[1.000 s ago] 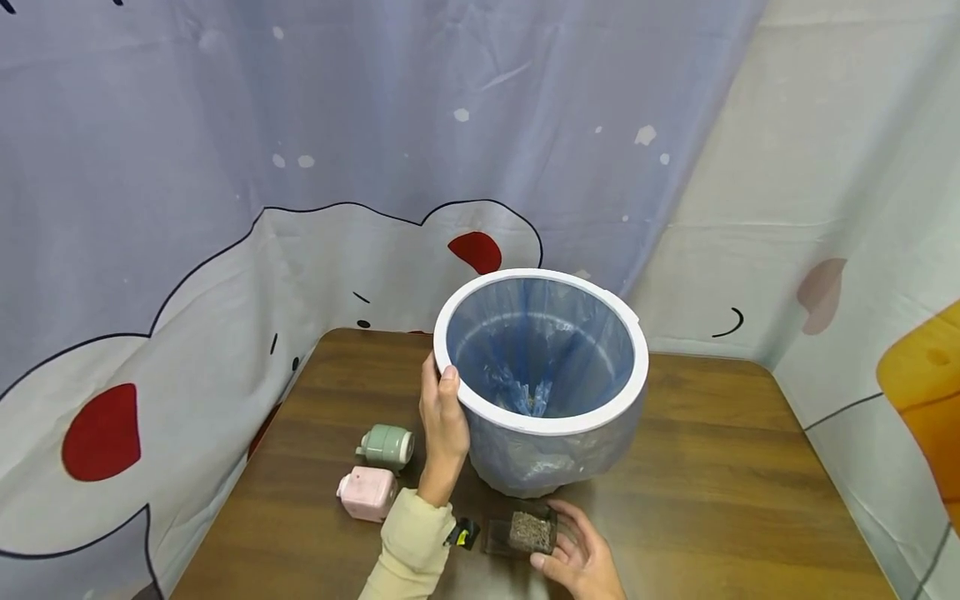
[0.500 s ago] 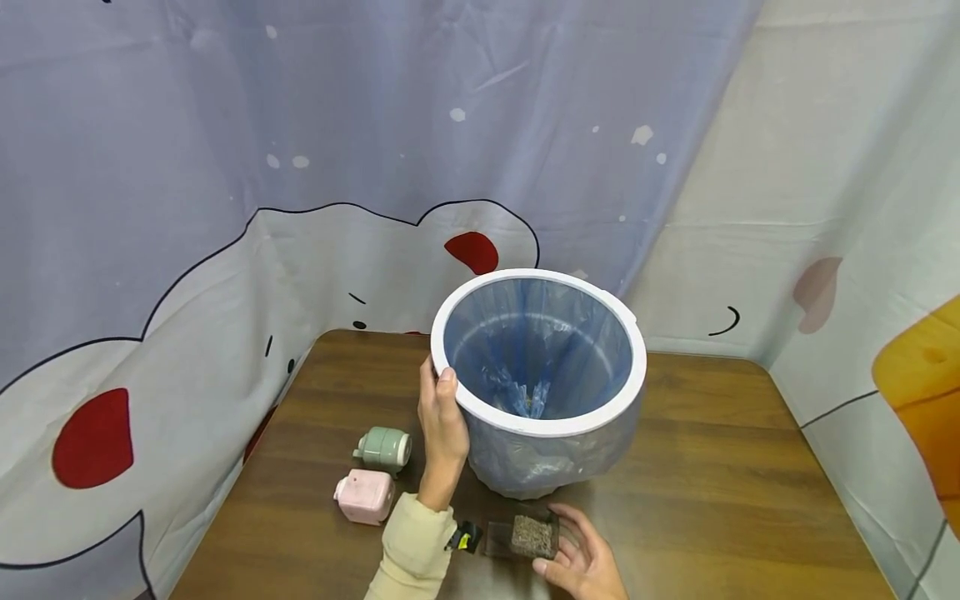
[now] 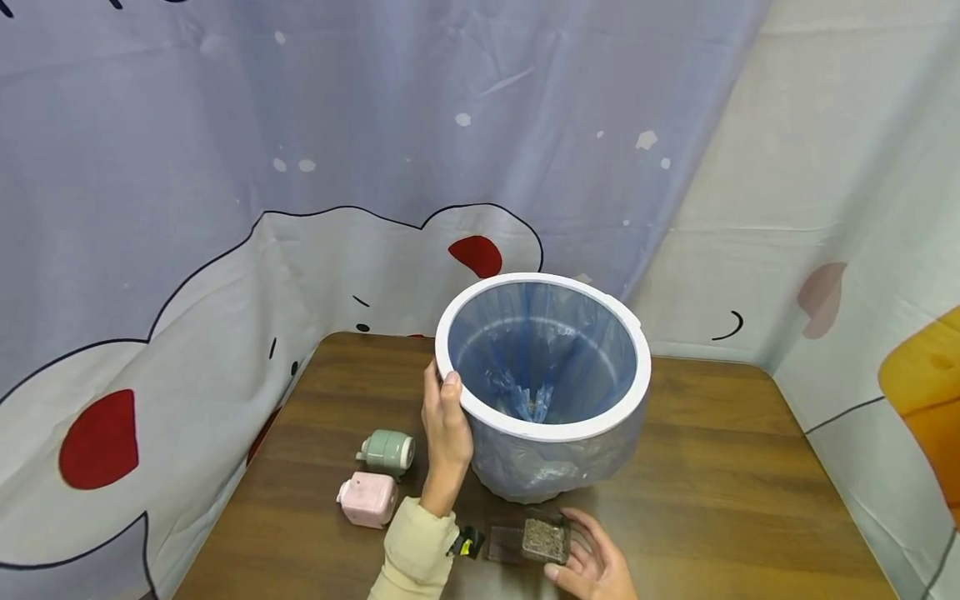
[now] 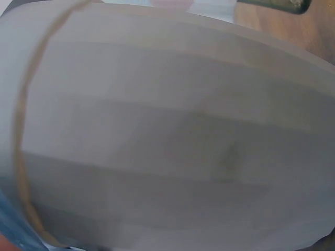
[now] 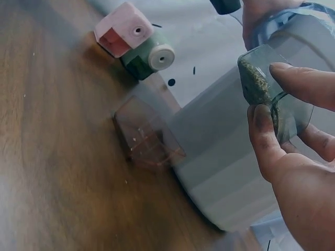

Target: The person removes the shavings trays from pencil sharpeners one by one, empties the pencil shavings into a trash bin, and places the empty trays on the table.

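A white trash bin [image 3: 558,462] with a blue liner bag [image 3: 540,350] stands on the wooden table. My left hand [image 3: 447,429] grips its rim on the left side, thumb on top. The bin's pale outer wall [image 4: 172,130] fills most of the left wrist view. In front of the bin, my right hand [image 3: 596,562] pinches a small clear drawer [image 3: 546,540] full of pencil shavings between thumb and fingers. In the right wrist view this drawer [image 5: 256,83] is tilted beside the bin's wall. A second clear drawer [image 5: 146,138], without shavings, lies on the table.
A green pencil sharpener [image 3: 387,450] and a pink one [image 3: 368,500] lie left of my left forearm. A black strap [image 3: 468,542] with a yellow mark is at my left cuff. Behind the table [image 3: 720,467] hangs a printed curtain [image 3: 390,125].
My right hand has shifted slightly right with the shavings drawer, away from the second drawer. The left hand keeps its grip on the bin's rim.
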The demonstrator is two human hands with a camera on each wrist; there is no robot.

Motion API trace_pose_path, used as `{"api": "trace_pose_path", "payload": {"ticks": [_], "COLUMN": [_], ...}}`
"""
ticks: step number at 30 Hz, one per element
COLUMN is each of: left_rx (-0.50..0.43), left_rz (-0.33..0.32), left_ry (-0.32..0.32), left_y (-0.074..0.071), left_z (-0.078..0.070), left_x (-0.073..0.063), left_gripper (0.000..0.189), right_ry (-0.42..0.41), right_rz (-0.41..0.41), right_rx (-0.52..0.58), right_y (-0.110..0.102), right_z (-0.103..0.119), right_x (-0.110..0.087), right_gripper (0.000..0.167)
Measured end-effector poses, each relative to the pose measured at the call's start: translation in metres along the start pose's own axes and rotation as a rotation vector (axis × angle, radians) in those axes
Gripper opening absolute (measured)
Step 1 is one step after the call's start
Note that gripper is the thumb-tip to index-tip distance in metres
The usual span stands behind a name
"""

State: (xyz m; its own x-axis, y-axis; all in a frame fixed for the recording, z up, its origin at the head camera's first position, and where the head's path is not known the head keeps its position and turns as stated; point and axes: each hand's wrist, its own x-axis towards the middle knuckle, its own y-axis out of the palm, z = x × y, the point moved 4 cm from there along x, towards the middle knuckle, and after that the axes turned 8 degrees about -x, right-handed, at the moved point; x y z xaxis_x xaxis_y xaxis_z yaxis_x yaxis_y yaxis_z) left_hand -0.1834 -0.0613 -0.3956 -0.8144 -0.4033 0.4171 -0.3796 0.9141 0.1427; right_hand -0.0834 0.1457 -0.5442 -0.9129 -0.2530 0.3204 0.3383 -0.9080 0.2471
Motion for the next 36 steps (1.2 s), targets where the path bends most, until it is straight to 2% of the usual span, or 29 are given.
{"api": "trace_pose_path", "payload": {"ticks": [2, 7, 11, 14, 18, 20, 24, 27, 32, 36], "left_rx": [0.006, 0.005, 0.002, 0.002, 0.007, 0.01, 0.018, 0.037, 0.081, 0.093], "left_rz": [-0.001, -0.001, -0.001, 0.0, -0.001, -0.001, -0.007, -0.024, -0.051, -0.073], "left_ry": [-0.003, -0.002, -0.001, 0.001, 0.01, 0.018, 0.037, 0.056, 0.072, 0.085], "left_y": [0.0, 0.0, 0.001, 0.0, -0.001, -0.001, -0.002, -0.002, -0.002, -0.002], "left_z": [-0.011, -0.012, -0.01, 0.004, 0.025, 0.029, 0.031, 0.029, 0.028, 0.028], "left_x": [-0.001, -0.001, 0.0, 0.002, 0.004, 0.004, 0.003, 0.004, 0.004, 0.003], "left_gripper": [0.048, 0.047, 0.046, 0.046, 0.047, 0.047, 0.047, 0.047, 0.047, 0.046], "right_ry": [0.024, 0.133, 0.223, 0.284, 0.25, 0.198, 0.124, 0.127, 0.154, 0.137], "right_rz": [-0.024, -0.084, -0.098, -0.11, -0.081, -0.047, 0.0, 0.001, -0.057, -0.086], "right_rx": [-0.022, -0.068, -0.088, -0.106, -0.079, -0.048, 0.02, 0.034, -0.042, -0.085], "right_y": [-0.003, -0.008, -0.012, -0.015, -0.018, -0.02, -0.025, -0.028, -0.033, -0.035], "right_z": [0.0, -0.001, -0.003, -0.006, -0.01, -0.011, -0.013, -0.013, -0.011, -0.009], "right_x": [-0.001, -0.007, -0.009, -0.011, -0.012, -0.013, -0.015, -0.014, -0.016, -0.019], "right_gripper": [0.068, 0.065, 0.069, 0.072, 0.073, 0.072, 0.068, 0.068, 0.067, 0.066]}}
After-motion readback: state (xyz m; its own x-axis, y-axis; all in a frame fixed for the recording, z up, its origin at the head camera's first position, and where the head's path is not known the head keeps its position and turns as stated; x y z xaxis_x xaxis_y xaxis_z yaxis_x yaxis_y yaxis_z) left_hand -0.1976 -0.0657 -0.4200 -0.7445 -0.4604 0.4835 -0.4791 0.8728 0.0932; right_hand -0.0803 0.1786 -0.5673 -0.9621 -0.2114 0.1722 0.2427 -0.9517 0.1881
